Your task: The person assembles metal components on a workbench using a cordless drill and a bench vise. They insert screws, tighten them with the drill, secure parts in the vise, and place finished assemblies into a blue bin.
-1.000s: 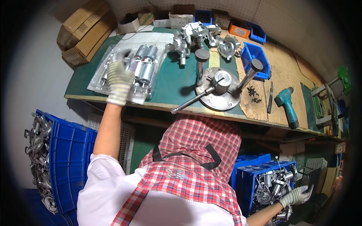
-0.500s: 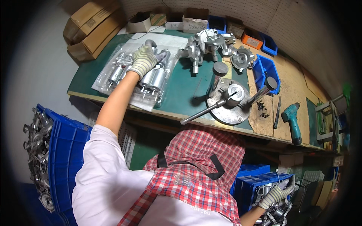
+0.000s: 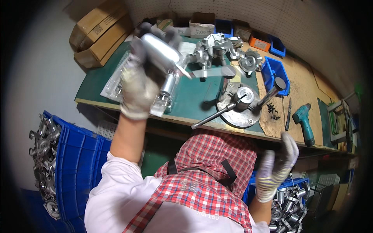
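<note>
1. Across the middle of the frame, a green-topped counter (image 3: 194,99), bent at the rim by the lens; over its right part, brown cardboard sheeting (image 3: 305,93).
2. Along the top of the frame, a perforated wall panel (image 3: 268,17); at far left, a plain pale wall (image 3: 35,77).
3. Upper left: a large brown cardboard box (image 3: 95,44) at the counter's far corner; cannot tell its contents.
4. Top centre to upper right, in a row: a white carton (image 3: 202,30), a blue bin (image 3: 223,28), an orange box (image 3: 259,44), a second blue bin (image 3: 277,46).
5. In front of these: an open blue parts bin (image 3: 268,72), small dark pieces inside.
6. Left of centre: a clear plastic tray (image 3: 110,90) with silver motors, partly hidden.
7. Lower left: a blue crate (image 3: 77,171) heaped with metal castings (image 3: 43,155). Lower right: another blue crate (image 3: 299,181), full of silver metal parts (image 3: 289,206).
8. Right of centre: a round steel fixture (image 3: 235,116) with posts and lever; farther right, small black screws (image 3: 273,111) and a teal cordless drill (image 3: 304,123).
9. Upper left of centre: the gloved left grip (image 3: 136,79), blurred, clasping a silver cylindrical motor (image 3: 161,50) above the counter.
10. Lower right: the gloved right grip (image 3: 275,167), thumb and fingers spread, near the counter's front edge.
</note>
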`<act>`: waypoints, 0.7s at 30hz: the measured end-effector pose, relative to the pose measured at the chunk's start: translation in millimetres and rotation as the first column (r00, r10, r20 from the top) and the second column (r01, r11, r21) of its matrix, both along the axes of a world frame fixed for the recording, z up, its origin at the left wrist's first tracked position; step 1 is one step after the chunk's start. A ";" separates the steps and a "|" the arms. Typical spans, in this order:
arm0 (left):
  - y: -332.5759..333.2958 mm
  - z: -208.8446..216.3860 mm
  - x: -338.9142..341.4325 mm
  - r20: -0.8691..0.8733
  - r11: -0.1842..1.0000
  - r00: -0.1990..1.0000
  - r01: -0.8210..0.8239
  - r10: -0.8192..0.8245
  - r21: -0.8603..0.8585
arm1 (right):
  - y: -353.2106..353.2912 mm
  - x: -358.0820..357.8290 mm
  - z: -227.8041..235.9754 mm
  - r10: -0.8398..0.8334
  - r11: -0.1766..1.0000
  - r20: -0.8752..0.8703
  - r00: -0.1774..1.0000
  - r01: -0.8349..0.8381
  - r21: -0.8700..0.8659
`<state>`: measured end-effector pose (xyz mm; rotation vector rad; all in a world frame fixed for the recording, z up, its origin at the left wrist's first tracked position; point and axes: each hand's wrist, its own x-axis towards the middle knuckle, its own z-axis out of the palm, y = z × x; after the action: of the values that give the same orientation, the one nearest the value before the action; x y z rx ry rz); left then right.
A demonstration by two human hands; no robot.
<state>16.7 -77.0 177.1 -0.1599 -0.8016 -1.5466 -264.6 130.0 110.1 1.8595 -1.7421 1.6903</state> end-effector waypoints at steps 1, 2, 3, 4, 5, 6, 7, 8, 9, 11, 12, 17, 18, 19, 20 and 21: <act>21.0 -5.9 -13.3 0.062 0.998 0.996 0.061 -0.059 -0.024 | -5.7 12.0 14.5 0.154 0.988 -0.078 0.985 -0.151 0.043; 43.0 -9.5 -31.9 0.095 0.996 0.992 0.080 -0.084 0.044 | -17.9 22.7 16.7 0.252 0.968 -0.057 0.966 -0.253 -0.003; 56.8 -14.4 -42.8 0.198 0.982 0.961 0.190 -0.191 0.024 | -23.7 30.4 15.9 0.332 0.940 -0.026 0.943 -0.328 0.096; 73.4 -19.7 -57.6 0.221 0.962 0.939 0.239 -0.263 0.129 | -26.9 43.3 9.5 0.414 0.876 0.226 0.882 -0.454 0.163; 83.9 -30.7 -71.9 0.288 0.966 0.923 0.234 -0.257 0.113 | -28.2 51.3 5.6 0.412 0.861 0.366 0.834 -0.488 0.142; 92.4 -44.9 -87.2 0.390 0.981 0.903 0.196 -0.180 0.000 | -29.6 58.8 0.9 0.402 0.851 0.500 0.767 -0.514 0.105; 97.2 -57.4 -97.7 0.464 0.983 0.883 0.142 -0.072 -0.118 | -25.6 67.0 -4.7 0.322 0.860 0.695 0.643 -0.506 0.070; 100.2 -70.0 -105.8 0.509 0.971 0.861 0.114 0.009 -0.209 | -23.5 63.3 -14.8 0.322 0.876 0.724 0.610 -0.483 0.017; 96.7 -79.1 -112.2 0.555 0.963 0.829 0.089 0.070 -0.254 | -19.5 55.0 -19.4 0.270 0.885 0.796 0.542 -0.466 0.017; 70.1 -73.0 -111.5 0.638 0.851 0.634 -0.061 0.437 -0.522 | -7.6 31.4 -31.3 0.129 0.928 0.775 0.618 -0.350 0.125; 46.9 -61.3 -111.0 0.633 0.859 0.604 -0.189 0.484 -0.476 | -0.9 20.9 -29.2 0.028 0.938 0.783 0.621 -0.288 0.195; -144.4 -50.1 -115.8 0.617 0.274 -0.398 -0.643 0.679 -0.716 | 22.4 -19.2 -36.2 -0.112 0.949 0.701 0.704 -0.134 0.286; -166.0 -52.6 -132.7 0.572 0.353 -0.440 -0.486 0.692 -0.800 | 25.5 -23.2 -37.1 -0.133 0.951 0.666 0.734 -0.094 0.294; -181.7 -51.1 -144.0 0.510 0.407 -0.482 -0.309 0.712 -0.860 | 25.9 -24.5 -36.9 -0.148 0.947 0.703 0.696 -0.106 0.304; -196.6 -55.0 -147.4 0.406 0.431 -0.514 -0.076 0.756 -0.899 | 27.5 -23.2 -35.8 -0.163 0.940 0.737 0.656 -0.123 0.318; -203.2 -58.2 -153.1 0.301 0.434 -0.512 0.160 0.805 -0.887 | 30.3 -22.7 -34.3 -0.185 0.934 0.765 0.617 -0.132 0.332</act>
<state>-136.4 -280.2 118.9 1.1839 -2.3629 0.2077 -287.3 160.3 75.8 1.1645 -2.5034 2.5821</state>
